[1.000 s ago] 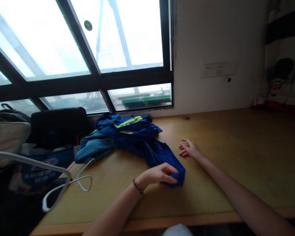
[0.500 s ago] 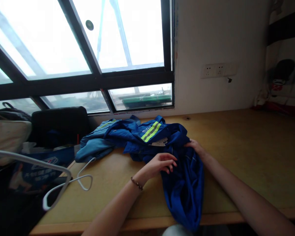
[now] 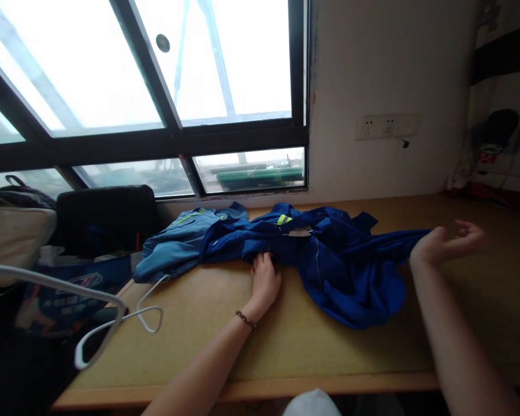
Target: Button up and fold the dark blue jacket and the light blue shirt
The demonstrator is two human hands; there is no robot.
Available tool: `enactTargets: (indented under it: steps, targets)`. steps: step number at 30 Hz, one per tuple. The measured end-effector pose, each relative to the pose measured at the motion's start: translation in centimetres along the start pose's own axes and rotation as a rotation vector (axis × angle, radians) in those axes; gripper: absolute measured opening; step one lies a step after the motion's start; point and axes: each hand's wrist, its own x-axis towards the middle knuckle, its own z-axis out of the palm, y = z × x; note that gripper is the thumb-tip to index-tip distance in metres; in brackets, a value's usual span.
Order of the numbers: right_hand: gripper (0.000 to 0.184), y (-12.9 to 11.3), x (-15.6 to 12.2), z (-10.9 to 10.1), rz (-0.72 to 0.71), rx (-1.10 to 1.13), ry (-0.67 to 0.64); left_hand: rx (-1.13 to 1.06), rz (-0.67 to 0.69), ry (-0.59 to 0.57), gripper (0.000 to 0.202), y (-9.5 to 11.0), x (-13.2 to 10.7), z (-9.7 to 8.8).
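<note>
A dark blue work jacket (image 3: 351, 266) lies crumpled across the table, with a bit of yellow reflective strip and a pale label showing. My left hand (image 3: 266, 280), a beaded bracelet at its wrist, has its fingers bent over the jacket's near edge and grips the cloth there. At the right, my right hand (image 3: 448, 242) is raised, slightly blurred, its fingers extended and apart. A drawn-out sleeve of the jacket reaches to the base of this hand. Left of the jacket, partly overlapped by it, lies a lighter blue garment (image 3: 169, 251) with yellow trim.
The wooden table (image 3: 190, 341) runs along a window (image 3: 238, 63) and a wall with sockets (image 3: 385, 125). A white cable (image 3: 151, 329) loops over its left end. Bags and a black chair back (image 3: 106, 214) stand at the left; a patterned curtain (image 3: 502, 86) hangs right.
My right hand has swept right and the sleeve, formerly hanging over the front edge, now spreads across the table. My left hand has moved left and forward onto the jacket's edge.
</note>
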Motion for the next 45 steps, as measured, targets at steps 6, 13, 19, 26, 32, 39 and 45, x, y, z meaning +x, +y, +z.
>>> enactTargets:
  steps: [6, 13, 19, 26, 32, 39, 45]
  targets:
    - [0.034, 0.2, -4.2, 3.3, -0.196, 0.043, -0.621, 0.041, -0.164, 0.171, 0.073, -1.8, 1.8, -0.1]
    - [0.059, -0.6, -8.9, 4.0, -0.315, -0.034, -1.337, 0.134, 0.048, -0.219, 0.034, -2.8, 2.6, -1.0]
    - [0.027, -1.9, -7.3, 2.9, -0.285, -0.18, -1.186, -0.019, -0.08, 0.049, 0.025, -3.3, 3.4, -1.9]
    - [0.029, -2.4, -4.3, 0.8, -0.208, -0.445, -0.607, -0.351, 0.058, 0.523, 0.024, -2.4, 2.1, -5.0]
    - [0.017, -3.5, -4.6, 0.9, -0.44, -0.416, -1.052, -0.056, 0.157, -0.002, 0.017, -1.5, 2.6, -6.0]
    - [0.066, -2.0, -4.6, 2.1, -0.325, -0.476, -1.344, -0.423, 0.014, -0.832, 0.051, -3.0, 3.5, -6.1]
    - [0.063, -2.6, -4.5, 1.5, -0.297, -0.483, -1.545, -0.159, -0.09, -0.64, 0.087, -3.8, 4.3, -3.6]
